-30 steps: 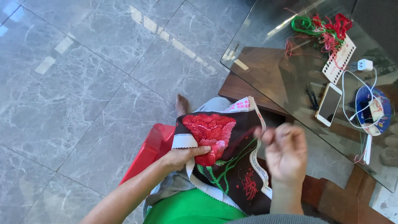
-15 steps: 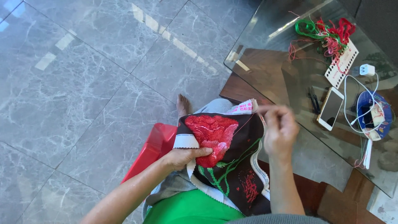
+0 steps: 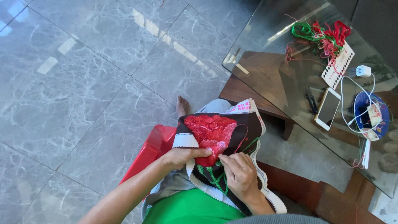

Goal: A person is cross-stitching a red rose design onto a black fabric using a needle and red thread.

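Black embroidery cloth [image 3: 232, 132] pinched at edge by left hand [image 3: 182, 157] fingers; right hand [image 3: 240, 174] fingers pressed together on stitching.

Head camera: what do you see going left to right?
Red stool → left hand → red rose cloth → right hand → phone → white charger

Left hand [image 3: 182, 156] gripping black embroidery cloth [image 3: 232, 137], right hand [image 3: 239, 174] pinching at red rose [image 3: 211, 132]

Glass table [image 3: 265, 54], phone [image 3: 327, 108], thread bundle [image 3: 321, 35]
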